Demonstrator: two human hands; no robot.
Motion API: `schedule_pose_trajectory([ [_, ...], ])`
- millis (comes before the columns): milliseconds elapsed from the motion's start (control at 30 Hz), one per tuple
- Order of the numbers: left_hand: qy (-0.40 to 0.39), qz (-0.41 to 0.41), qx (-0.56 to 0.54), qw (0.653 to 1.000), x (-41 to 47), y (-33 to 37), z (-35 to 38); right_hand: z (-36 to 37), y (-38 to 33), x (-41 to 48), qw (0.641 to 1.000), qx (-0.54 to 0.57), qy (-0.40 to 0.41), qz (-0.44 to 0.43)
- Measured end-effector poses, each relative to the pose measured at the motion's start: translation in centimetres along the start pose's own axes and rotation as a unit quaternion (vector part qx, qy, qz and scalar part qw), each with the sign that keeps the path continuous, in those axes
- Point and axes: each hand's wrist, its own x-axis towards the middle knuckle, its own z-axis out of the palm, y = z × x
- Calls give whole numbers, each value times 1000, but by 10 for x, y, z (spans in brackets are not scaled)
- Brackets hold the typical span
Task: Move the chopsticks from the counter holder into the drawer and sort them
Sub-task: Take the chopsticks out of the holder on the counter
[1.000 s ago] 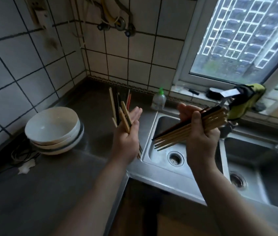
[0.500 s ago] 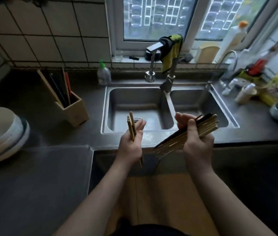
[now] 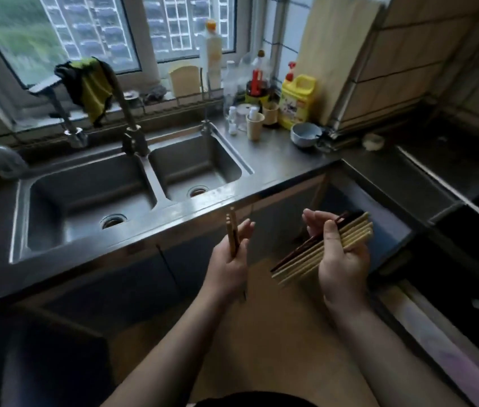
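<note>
My left hand [image 3: 229, 261] grips a pair of light wooden chopsticks [image 3: 231, 233] upright, tips pointing up, in front of the sink edge. My right hand [image 3: 339, 257] holds a fanned bundle of several chopsticks [image 3: 306, 255], mostly pale wood with a dark one on top, thumb pressed across them. Behind and to the right of that hand an open drawer [image 3: 385, 212] juts out from under the steel counter; its inside is dim. The counter holder is out of view.
A double steel sink [image 3: 91, 192] with a faucet [image 3: 132, 136] fills the left. Cups, bottles, a yellow jug [image 3: 297, 101] and a small bowl [image 3: 306, 133] crowd the counter's back right. A cutting board [image 3: 335, 54] leans on the wall. Wooden floor lies below.
The view has swung right, from the holder and bowls past the sink to the open drawer. Both hands kept their chopsticks and now hang in front of the cabinet near the drawer.
</note>
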Motion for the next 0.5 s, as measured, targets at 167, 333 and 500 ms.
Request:
schedule_pose_trajectory([
  [167,-68,1,13,998,-9,14,129,-131,-13,20,998,-19,62,0],
  [333,-162,5,34,986,-16,33,238,-242,-18,30,989,18,150,-1],
  [500,-278,-19,18,960,-20,32,336,-334,-19,28,963,9,271,12],
])
